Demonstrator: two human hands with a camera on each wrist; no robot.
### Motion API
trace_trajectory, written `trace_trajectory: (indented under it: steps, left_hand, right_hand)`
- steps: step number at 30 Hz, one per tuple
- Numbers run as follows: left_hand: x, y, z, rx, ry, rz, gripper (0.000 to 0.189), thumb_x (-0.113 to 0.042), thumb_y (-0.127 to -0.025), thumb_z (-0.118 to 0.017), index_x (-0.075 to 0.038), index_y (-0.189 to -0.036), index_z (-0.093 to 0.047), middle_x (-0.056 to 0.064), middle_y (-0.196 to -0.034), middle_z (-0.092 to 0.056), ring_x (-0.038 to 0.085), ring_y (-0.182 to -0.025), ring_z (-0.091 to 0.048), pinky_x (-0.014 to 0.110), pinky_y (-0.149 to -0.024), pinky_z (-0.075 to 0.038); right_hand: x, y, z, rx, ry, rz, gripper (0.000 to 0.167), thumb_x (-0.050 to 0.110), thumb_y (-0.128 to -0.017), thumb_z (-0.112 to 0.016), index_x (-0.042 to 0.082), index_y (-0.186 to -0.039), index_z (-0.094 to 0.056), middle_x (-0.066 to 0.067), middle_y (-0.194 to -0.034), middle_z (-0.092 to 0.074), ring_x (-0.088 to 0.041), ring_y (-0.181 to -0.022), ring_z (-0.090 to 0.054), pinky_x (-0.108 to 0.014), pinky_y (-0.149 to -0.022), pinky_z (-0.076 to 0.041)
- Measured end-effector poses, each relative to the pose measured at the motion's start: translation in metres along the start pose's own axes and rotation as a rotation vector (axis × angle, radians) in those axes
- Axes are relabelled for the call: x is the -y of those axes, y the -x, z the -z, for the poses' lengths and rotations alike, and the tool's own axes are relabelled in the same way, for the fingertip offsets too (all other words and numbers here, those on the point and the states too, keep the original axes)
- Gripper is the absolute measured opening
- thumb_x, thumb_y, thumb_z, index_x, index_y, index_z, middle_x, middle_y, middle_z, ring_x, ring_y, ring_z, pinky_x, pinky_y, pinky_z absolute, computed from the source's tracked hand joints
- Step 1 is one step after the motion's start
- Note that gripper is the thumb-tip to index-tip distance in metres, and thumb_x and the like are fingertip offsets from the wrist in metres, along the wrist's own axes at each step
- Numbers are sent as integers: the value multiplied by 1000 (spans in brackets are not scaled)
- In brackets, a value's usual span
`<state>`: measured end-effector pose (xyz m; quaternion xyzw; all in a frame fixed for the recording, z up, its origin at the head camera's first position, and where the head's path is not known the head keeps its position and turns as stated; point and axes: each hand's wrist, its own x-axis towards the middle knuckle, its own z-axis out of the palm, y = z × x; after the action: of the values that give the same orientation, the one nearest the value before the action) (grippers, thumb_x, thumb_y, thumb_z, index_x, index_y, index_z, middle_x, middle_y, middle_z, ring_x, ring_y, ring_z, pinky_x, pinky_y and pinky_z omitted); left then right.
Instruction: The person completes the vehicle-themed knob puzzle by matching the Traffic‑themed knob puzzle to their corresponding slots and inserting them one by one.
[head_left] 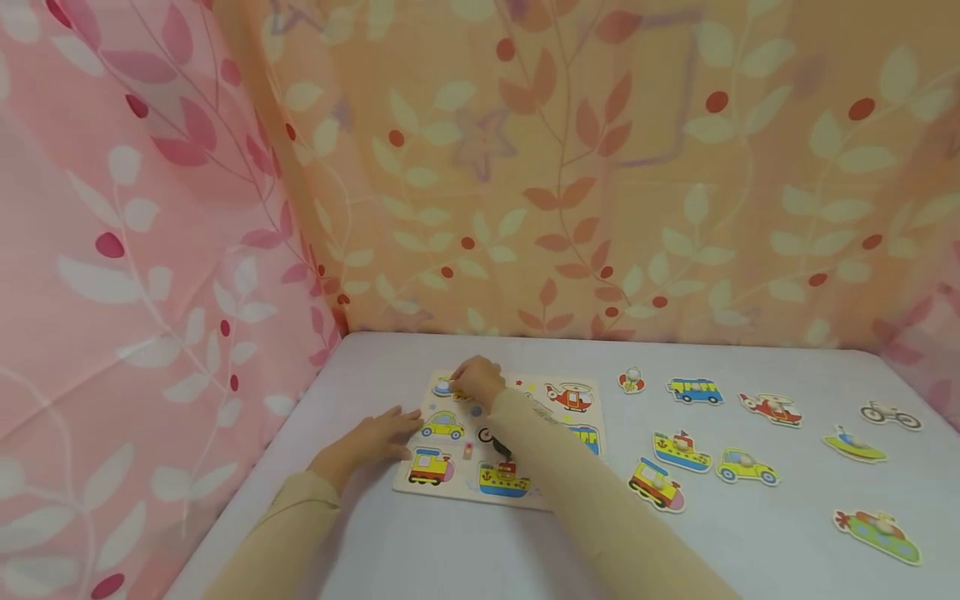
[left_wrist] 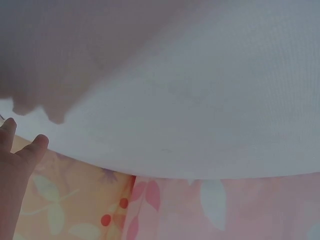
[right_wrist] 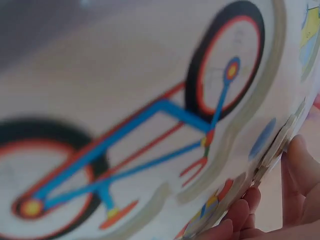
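Fingers (right_wrist: 237, 215) of the right hand (head_left: 478, 380) pinch a piece (right_wrist: 276, 145) over the board (head_left: 466, 482), the left hand (head_left: 371, 443) splayed at its edge.

Table (head_left: 750, 533) had a wht. top w/ rounded far corners. Back curtain (head_left: 645, 275), orange-yellow, hung just beyond table's far edge; print showed wht. & orange leaves (head_left: 697, 204) plus red berries (head_left: 717, 102). Faint purple star (head_left: 483, 143) was noted approx. mid-height. L curtain (head_left: 180, 292) was pink, w/ wht. & dk. pink leaves, & met back curtain at corner. R curtain (head_left: 926, 367), pinkish, was partly in view.
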<state>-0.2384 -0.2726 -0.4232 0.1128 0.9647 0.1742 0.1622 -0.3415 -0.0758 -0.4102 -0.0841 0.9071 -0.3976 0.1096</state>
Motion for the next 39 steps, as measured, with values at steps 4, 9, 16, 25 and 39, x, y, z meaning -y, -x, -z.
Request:
trace_trajectory:
  steps: [4, 9, 16, 25, 39]
  left_hand:
    - [-1, 0, 1, 8, 0, 16, 60, -25, -88, -71, -15, -144, -49, 1, -153, -38, 33, -146, -16, 63, -113, -11]
    - [-2, 0, 2, 13, -3, 18, 61, -25, -88, -71, -15, -144, -49, 0, -154, -38, 33, -147, -16, 63, -113, -11]
    - [-3, 1, 2, 14, -17, 11, 61, -24, -88, -71, -13, -144, -49, 3, -154, -37, 35, -146, -16, 64, -112, -12]
    - [-1, 2, 2, 8, -31, -24, 58, -23, -90, -69, -11, -143, -49, 5, -154, -38, 37, -146, -16, 65, -111, -13]
    - [-1, -1, -1, 10, -41, -27, 59, -23, -90, -69, -11, -144, -48, 6, -155, -36, 39, -145, -14, 65, -112, -11]
  right_hand:
    - [1, -2, -1, 3, 38, 16, 9, 22, -86, -75, 15, -91, -78, -4, -97, -64, -26, -98, -46, -42, -89, -41]
    - [2, -3, -2, 22, 78, 33, 10, 24, -89, -73, 16, -93, -78, -6, -104, -60, -27, -103, -46, -45, -94, -40]
    - [4, 1, 0, 45, 155, 61, 15, 19, -90, -69, 17, -103, -77, -11, -114, -57, -30, -107, -44, -48, -97, -38]
    - [-9, -7, 2, 55, -90, -75, 17, 8, -86, -69, 13, -100, -77, -16, -113, -58, -20, -68, -44, -26, -49, -37]
    - [-35, 20, 45, 52, -251, 3, 26, 7, -89, -69, 3, -115, -71, -16, -134, -56, -34, -122, -52, -43, -100, -45]
